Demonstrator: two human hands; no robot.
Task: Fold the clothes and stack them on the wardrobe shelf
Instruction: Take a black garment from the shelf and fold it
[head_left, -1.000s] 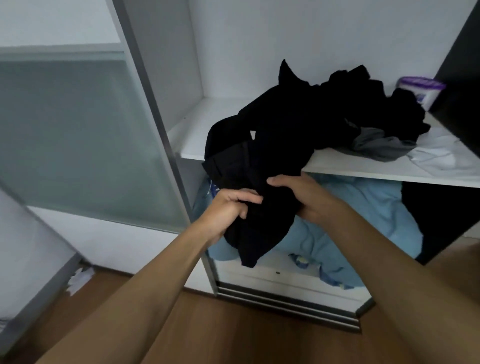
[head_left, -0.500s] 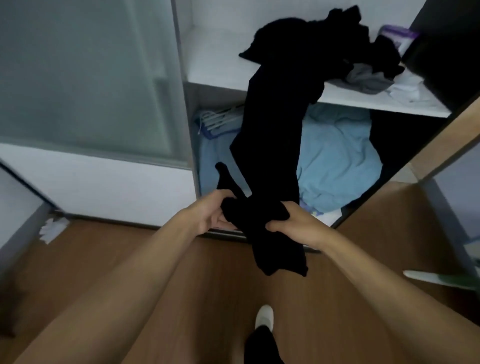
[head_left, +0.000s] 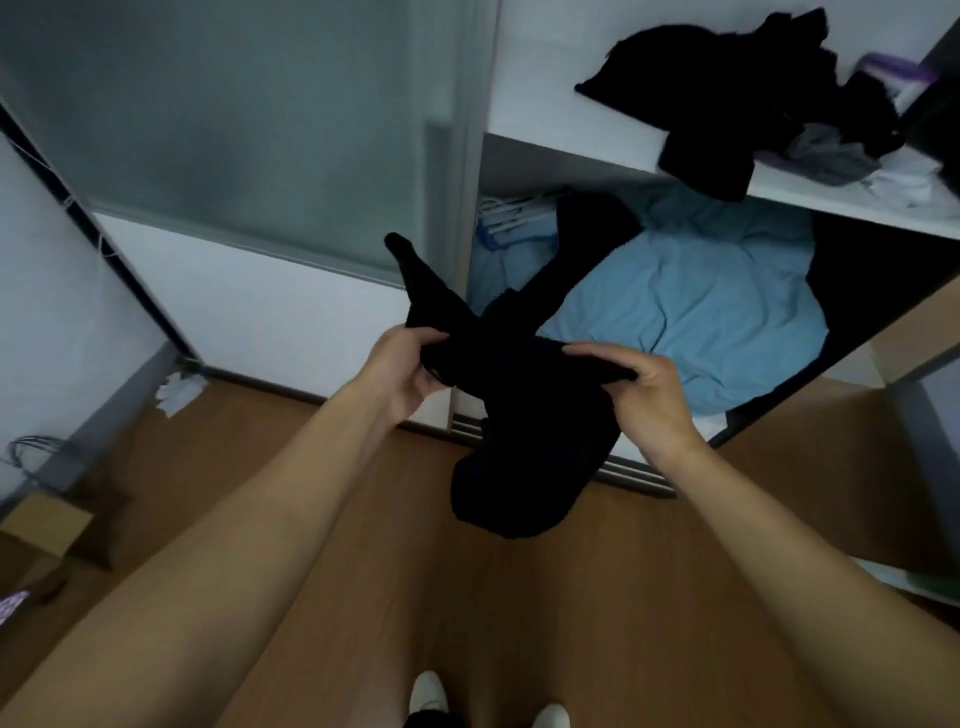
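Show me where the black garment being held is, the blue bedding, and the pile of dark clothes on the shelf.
black garment (head_left: 519, 415), head view, on the bunched middle between the hands.
blue bedding (head_left: 701, 312), head view, on its crumpled middle under the shelf.
pile of dark clothes (head_left: 727, 93), head view, on the black heap's centre.

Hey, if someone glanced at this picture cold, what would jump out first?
First, the black garment held mid-frame over the wood floor, the left hand and right hand each pinching its top edge. Behind it, a light blue cloth fills the lower wardrobe compartment, and dark clothes lie heaped on the white shelf above.
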